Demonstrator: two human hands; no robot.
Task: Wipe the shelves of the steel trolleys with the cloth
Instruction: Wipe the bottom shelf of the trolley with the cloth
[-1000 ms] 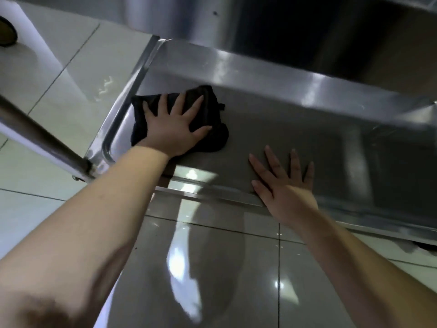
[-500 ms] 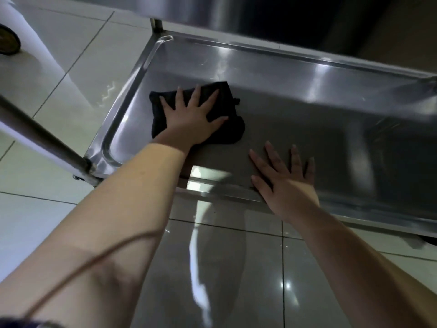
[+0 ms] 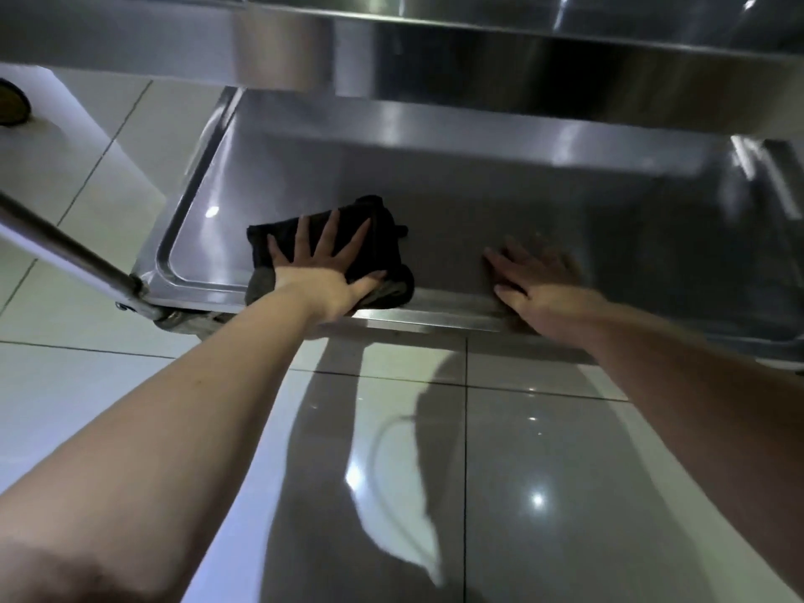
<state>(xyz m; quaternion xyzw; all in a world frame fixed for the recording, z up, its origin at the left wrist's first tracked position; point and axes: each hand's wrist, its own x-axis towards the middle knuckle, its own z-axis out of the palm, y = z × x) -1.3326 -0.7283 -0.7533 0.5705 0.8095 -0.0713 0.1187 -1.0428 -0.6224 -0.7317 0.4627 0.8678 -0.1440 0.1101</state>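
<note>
A black cloth (image 3: 383, 237) lies on the bottom shelf of the steel trolley (image 3: 565, 202), near the shelf's front left corner and partly over its front lip. My left hand (image 3: 324, 272) presses flat on the cloth with fingers spread. To its right my right hand (image 3: 535, 280) rests flat on the bare steel by the front rim, fingers straight and blurred. The shelf is a shallow tray with a raised rim.
The trolley's upper shelf (image 3: 522, 58) overhangs the lower one at the top of view. A steel leg or bar (image 3: 65, 250) slants in from the left to the shelf's corner. Glossy white floor tiles (image 3: 544, 472) lie below. A dark round object (image 3: 13, 102) sits at far left.
My left hand slid the cloth back toward the shelf's front edge after moving right. My right hand stayed flat by the front rim. The view dropped lower under the upper shelf.
</note>
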